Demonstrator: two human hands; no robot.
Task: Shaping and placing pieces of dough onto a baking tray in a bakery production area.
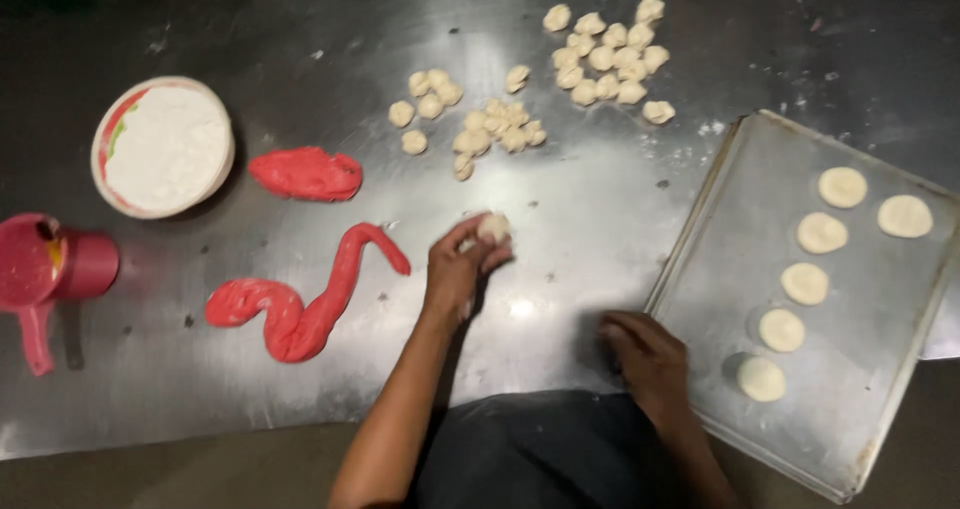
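right hand (648,357) nearest, flat and open on the steel table (560,199), touching the baking tray (720,219) edge. left hand (462,264) pinches a pale dough ball (493,227) mid-table, beside the red dough rope (300,304).

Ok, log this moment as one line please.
left hand: holds dough ball | right hand: on table by baking tray | tray: six flattened discs | red dough left
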